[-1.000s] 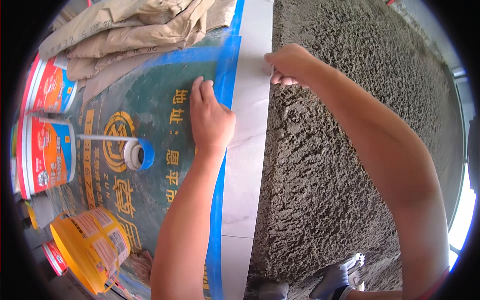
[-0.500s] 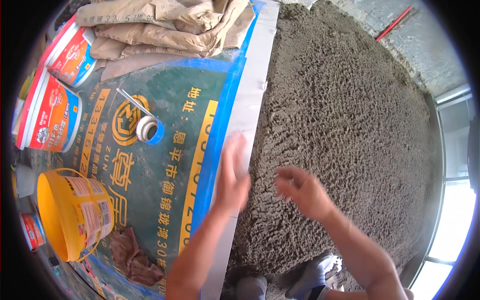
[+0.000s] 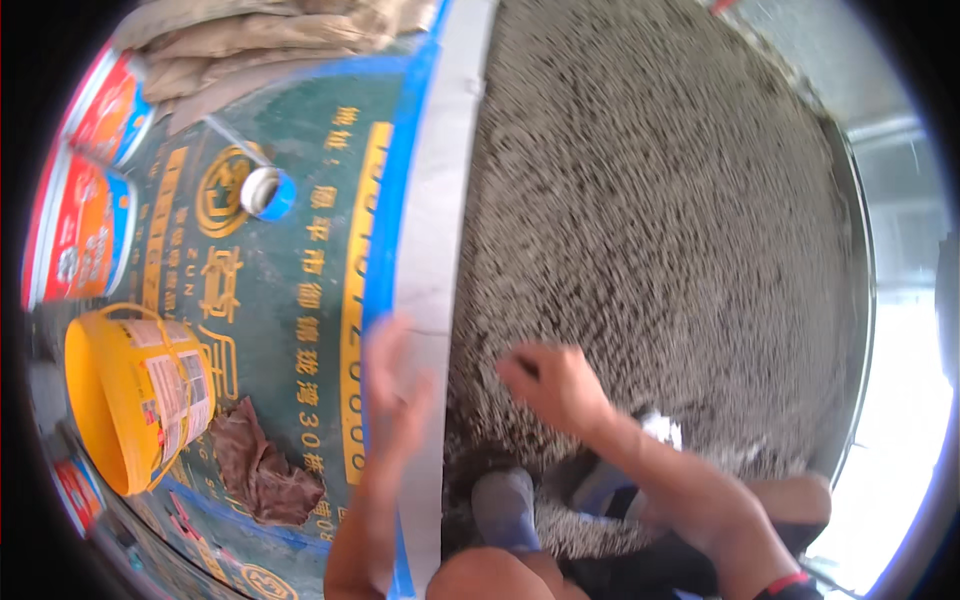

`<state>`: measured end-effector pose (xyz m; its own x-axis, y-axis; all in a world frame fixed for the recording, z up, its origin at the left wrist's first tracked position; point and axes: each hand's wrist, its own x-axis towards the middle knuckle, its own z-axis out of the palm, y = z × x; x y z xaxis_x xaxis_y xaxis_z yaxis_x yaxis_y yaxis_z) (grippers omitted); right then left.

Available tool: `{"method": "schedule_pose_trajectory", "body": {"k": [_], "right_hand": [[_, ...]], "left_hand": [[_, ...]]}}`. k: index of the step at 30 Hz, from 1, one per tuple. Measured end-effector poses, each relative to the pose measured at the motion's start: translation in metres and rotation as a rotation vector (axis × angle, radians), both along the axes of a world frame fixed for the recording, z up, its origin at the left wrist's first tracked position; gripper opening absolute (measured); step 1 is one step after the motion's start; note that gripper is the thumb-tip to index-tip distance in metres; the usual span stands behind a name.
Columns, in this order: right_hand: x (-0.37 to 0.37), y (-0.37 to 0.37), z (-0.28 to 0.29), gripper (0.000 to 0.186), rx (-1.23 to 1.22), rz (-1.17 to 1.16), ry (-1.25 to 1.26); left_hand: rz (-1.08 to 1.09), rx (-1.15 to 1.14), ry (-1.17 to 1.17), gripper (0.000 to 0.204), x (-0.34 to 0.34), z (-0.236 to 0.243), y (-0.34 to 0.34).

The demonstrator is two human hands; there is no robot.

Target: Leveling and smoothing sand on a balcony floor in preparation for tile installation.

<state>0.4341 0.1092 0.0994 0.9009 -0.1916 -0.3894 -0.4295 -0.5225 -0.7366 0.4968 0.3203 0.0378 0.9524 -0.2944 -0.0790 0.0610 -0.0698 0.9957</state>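
Note:
My left hand (image 3: 398,385) is blurred over the pale strip (image 3: 432,250) beside the blue tape, its thumb and fingers apart and nothing seen in it. To its right my right hand (image 3: 560,388) hovers over the rough grey mortar bed (image 3: 640,230). Its fingers are curled in towards the thumb, with a dark gap between them and no object visible. My feet, in grey socks or shoes (image 3: 503,505), rest at the near edge of the mortar, and a bent knee (image 3: 490,578) shows at the lower edge.
Left of the strip lies a green printed floor sheet (image 3: 290,350). On it are a blue-and-white tape roll or cup (image 3: 268,193), a thin stick (image 3: 235,140), a brown rag (image 3: 262,470) and a tipped yellow bucket (image 3: 120,400). Red-and-white buckets (image 3: 85,235) and paper sacks (image 3: 260,38) stand beyond.
The view has shifted, so the floor things sit further left and a knee has come in. Both hands have moved left in the picture; the right fingers have curled in more.

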Motion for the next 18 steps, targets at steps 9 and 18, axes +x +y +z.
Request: {"method": "schedule_pose_trajectory", "body": {"k": [9,18], "right_hand": [[0.074,0.003,-0.022,0.021,-0.255,-0.135,-0.044],[0.107,0.022,-0.035,0.019,-0.494,-0.014,0.116]], "left_hand": [[0.349,0.977,-0.688,0.04,0.113,-0.066,0.075],[0.323,1.018,-0.741,0.041,0.114,-0.07,0.074]]}}
